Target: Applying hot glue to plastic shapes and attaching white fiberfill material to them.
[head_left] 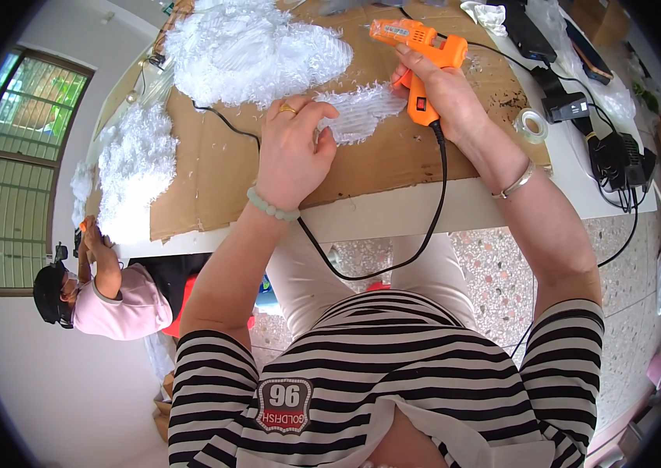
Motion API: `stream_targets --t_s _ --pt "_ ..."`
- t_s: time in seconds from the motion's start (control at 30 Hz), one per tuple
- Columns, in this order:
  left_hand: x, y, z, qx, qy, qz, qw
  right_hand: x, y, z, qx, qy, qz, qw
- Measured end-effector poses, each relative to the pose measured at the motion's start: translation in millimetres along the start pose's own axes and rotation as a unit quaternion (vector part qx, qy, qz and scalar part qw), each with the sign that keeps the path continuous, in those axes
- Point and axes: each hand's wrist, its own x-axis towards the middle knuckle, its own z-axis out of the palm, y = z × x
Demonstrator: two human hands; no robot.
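Observation:
My right hand (441, 87) grips an orange glue gun (418, 47) with its nozzle pointing left over the cardboard sheet (221, 168). Its black cord (433, 210) hangs off the table edge. My left hand (291, 152) presses down flat on a small white fringed piece (361, 113) lying on the cardboard just left of the gun. A gold ring and a pale bead bracelet are on that hand.
A big white feathery shape (256, 47) covers the far cardboard, with more white tufts (131, 168) at the left. A tape roll (533, 125) and black chargers with cables (615, 156) sit at the right. Another person (104, 292) works at the table's left end.

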Motion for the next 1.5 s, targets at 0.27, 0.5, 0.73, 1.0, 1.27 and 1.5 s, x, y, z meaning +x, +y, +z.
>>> stream_targets --t_s 0.27,0.5,0.73,1.0,1.27,1.5 --pt "6.3 35.4 2.9 0.019 -0.037 0.086 0.995 -2.2 1.2 1.8 0.033 -0.015 -0.007 0.999" --pt "11.2 36.8 10.8 0.075 -0.046 0.157 0.984 -1.1 -0.1 -1.8 0.024 -0.026 0.010 0.999" --pt "5.3 4.4 21.8 -0.060 -0.045 -0.015 0.997 0.9 2.2 -0.3 0.002 -0.027 0.017 0.999" --pt "15.2 3.6 18.6 -0.034 0.021 -0.037 0.999 2.0 2.3 -0.6 -0.019 -0.032 0.019 0.999" --pt "20.3 15.3 18.7 -0.018 0.002 -0.014 1.000 2.0 1.3 -1.8 -0.023 -0.028 0.017 0.999" --pt "26.5 2.3 32.1 0.071 -0.041 0.031 0.996 0.4 2.2 1.4 -0.001 -0.033 0.009 0.999"
